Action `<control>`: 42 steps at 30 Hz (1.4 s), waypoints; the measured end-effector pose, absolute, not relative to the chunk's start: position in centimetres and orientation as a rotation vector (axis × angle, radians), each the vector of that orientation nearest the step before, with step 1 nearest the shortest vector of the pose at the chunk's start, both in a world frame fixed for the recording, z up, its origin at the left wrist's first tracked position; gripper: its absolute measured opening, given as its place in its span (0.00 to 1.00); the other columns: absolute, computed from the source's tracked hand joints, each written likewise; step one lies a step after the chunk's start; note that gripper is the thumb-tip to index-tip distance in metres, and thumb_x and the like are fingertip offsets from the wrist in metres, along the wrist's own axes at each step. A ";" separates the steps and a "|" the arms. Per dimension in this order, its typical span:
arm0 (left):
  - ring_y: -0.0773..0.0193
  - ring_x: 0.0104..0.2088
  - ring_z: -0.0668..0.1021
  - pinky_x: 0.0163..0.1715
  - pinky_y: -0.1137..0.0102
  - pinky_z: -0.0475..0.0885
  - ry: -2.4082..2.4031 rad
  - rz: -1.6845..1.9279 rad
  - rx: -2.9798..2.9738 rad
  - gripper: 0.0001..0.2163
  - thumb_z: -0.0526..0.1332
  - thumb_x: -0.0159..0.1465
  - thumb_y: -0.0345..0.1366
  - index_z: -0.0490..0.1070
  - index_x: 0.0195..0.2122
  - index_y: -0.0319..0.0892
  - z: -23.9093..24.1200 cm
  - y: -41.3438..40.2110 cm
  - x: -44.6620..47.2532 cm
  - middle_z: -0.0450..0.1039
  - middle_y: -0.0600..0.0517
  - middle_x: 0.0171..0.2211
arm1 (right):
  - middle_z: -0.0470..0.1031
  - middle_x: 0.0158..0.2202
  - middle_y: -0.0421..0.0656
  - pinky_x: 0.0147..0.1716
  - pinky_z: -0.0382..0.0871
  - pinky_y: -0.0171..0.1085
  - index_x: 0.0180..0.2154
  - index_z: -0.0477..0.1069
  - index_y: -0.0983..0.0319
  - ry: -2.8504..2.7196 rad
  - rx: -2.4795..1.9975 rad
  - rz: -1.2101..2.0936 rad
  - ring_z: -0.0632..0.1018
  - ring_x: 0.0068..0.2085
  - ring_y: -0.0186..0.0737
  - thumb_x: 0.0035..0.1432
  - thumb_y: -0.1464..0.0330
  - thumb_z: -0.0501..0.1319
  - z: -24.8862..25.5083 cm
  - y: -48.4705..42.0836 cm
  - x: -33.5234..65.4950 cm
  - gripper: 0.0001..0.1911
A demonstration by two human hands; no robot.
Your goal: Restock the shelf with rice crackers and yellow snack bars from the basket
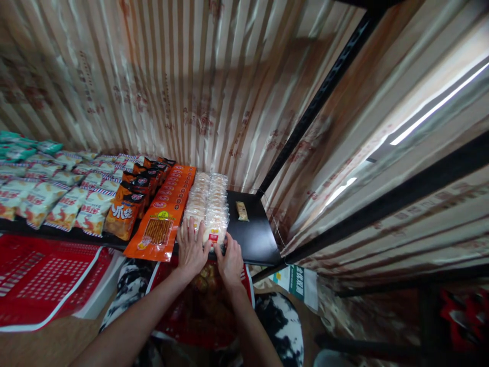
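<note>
On the black shelf (257, 234), two rows of clear-wrapped white snack packets (217, 209) stand packed front to back. The front packet (213, 236) carries a red and yellow label. My left hand (190, 250) lies against the front left of the rows, fingers stretched out and spread, its thumb near the label. At the front right corner, my right hand (230, 260) has its fingers curled around the edge of the front packet, thumb close to the label. A long orange snack bag (164, 214) lies just left of my left hand. One small wrapped bar (242, 211) lies apart on the right.
White chip bags (91, 209), orange and black bags (122, 214) and green bags (17, 148) fill the shelf leftward. Below are a red basket (179, 316) with wrapped items between my knees and another red basket (49, 280). A black post (313, 107) rises at right.
</note>
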State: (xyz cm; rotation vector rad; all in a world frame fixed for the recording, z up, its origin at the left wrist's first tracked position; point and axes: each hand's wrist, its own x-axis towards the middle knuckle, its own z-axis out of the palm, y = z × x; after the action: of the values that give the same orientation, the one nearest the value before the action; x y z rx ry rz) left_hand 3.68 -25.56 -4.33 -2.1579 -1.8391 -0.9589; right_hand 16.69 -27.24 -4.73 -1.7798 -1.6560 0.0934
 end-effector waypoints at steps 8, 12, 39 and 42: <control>0.43 0.66 0.42 0.59 0.44 0.47 -1.785 -0.963 -2.197 0.29 0.54 0.63 0.44 0.52 0.63 0.40 -4.0 -24.4 3.2 0.42 0.38 0.66 | 0.72 0.38 0.49 0.40 0.65 0.43 0.53 0.64 0.65 -1.697 -1.808 0.027 0.70 0.39 0.47 0.61 0.55 0.50 -5.2 -27.1 16.7 0.25; 0.43 0.65 0.42 0.59 0.44 0.49 -1.785 -0.957 -2.214 0.30 0.54 0.62 0.46 0.51 0.64 0.40 -4.2 -24.2 3.2 0.41 0.38 0.66 | 0.72 0.38 0.49 0.41 0.65 0.45 0.52 0.65 0.64 -1.678 -1.789 0.089 0.70 0.40 0.48 0.60 0.56 0.52 -5.1 -27.1 16.8 0.25; 0.47 0.66 0.46 0.59 0.48 0.52 -1.726 -1.048 -2.200 0.30 0.54 0.63 0.44 0.51 0.63 0.37 -4.8 -24.0 2.9 0.46 0.37 0.65 | 0.60 0.59 0.59 0.55 0.57 0.46 0.60 0.53 0.70 -1.238 -1.659 0.371 0.63 0.60 0.48 0.63 0.54 0.40 -4.7 -20.9 14.2 0.33; 0.47 0.66 0.46 0.59 0.49 0.52 -1.781 -1.085 -2.155 0.30 0.54 0.62 0.44 0.51 0.63 0.36 -4.4 -24.0 3.0 0.46 0.36 0.65 | 0.60 0.59 0.59 0.55 0.57 0.46 0.60 0.53 0.70 -1.225 -1.665 0.359 0.64 0.59 0.48 0.62 0.54 0.41 -4.8 -20.9 14.1 0.33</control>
State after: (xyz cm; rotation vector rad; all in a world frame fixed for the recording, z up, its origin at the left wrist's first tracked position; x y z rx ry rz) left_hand 3.03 -24.04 -4.41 -2.1549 -1.7805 -1.0853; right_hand 14.14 -20.91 -4.76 -1.6650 -1.2245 0.3587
